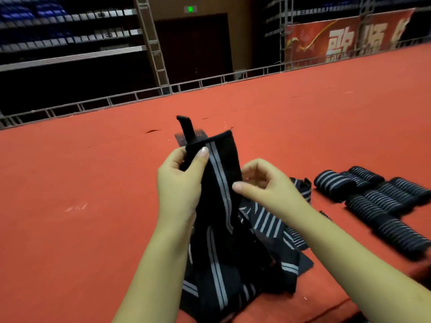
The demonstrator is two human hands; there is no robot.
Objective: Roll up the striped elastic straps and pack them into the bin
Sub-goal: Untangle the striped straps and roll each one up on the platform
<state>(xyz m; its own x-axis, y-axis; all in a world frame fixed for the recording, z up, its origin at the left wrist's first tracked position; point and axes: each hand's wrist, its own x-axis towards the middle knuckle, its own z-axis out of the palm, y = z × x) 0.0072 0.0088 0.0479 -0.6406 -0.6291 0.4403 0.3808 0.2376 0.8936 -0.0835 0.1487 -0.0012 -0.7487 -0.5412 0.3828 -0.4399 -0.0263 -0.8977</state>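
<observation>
Hands hold one black elastic strap with grey stripes [221,183] upright above the red carpeted floor [93,183]. The left hand [179,183] pinches its top edge between thumb and fingers; the right hand [263,183] pinches its right edge lower down. A loose heap of unrolled striped straps [268,229] lies beneath. Rolled striped straps [373,197] lie together on the floor to the right.

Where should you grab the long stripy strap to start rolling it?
Probably at its top end, where the left hand already pinches the strap. That edge is flat and stands upright, so fingers can come from both sides, while the rest hangs loose into the pile below.
</observation>
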